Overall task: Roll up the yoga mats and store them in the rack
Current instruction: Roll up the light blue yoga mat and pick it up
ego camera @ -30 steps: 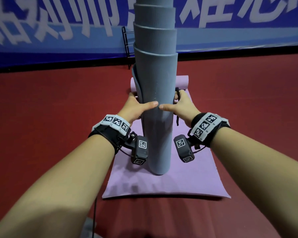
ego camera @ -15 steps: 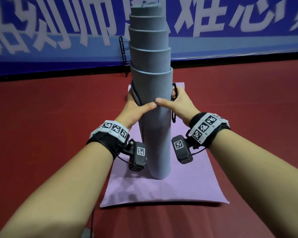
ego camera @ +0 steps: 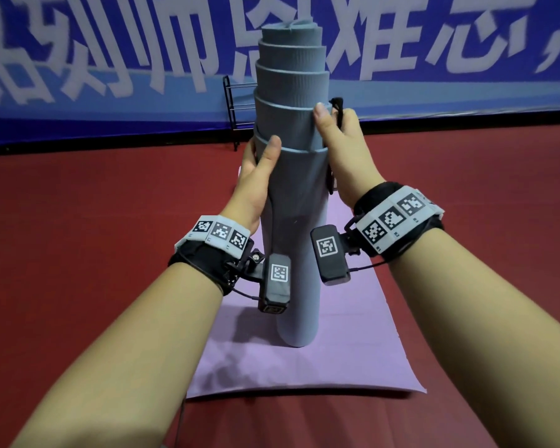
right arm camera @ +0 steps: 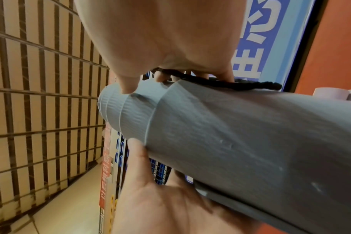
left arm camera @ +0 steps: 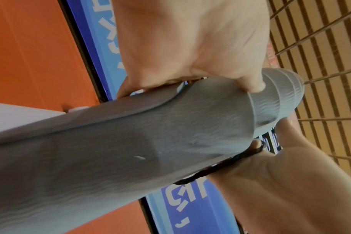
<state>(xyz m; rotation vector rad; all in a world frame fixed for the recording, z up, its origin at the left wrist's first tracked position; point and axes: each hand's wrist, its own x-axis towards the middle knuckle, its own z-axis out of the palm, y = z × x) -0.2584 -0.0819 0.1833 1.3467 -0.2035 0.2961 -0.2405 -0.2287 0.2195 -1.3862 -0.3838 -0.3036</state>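
A grey rolled yoga mat [ego camera: 295,205] stands on end on a flat purple mat [ego camera: 288,367]. Its upper layers stick out in telescoped steps. My left hand [ego camera: 256,176] grips the roll's left side, thumb on the front at the outermost layer's edge. My right hand [ego camera: 340,150] grips the right side a step higher, with a black cord [ego camera: 337,105] held against the roll. In the left wrist view my left hand [left arm camera: 190,47] curls over the grey mat [left arm camera: 130,150]. In the right wrist view my right hand [right arm camera: 160,39] holds the cord [right arm camera: 220,83] on the grey mat [right arm camera: 240,134].
A black wire rack [ego camera: 232,105] stands at the far edge of the red floor [ego camera: 94,237], against a blue banner wall [ego camera: 434,59], partly hidden behind the roll. The purple mat's far end is rolled up.
Both hands have slid up the grey roll, the right one higher, onto a telescoped step. The thumbs, which met at the front, are now apart.
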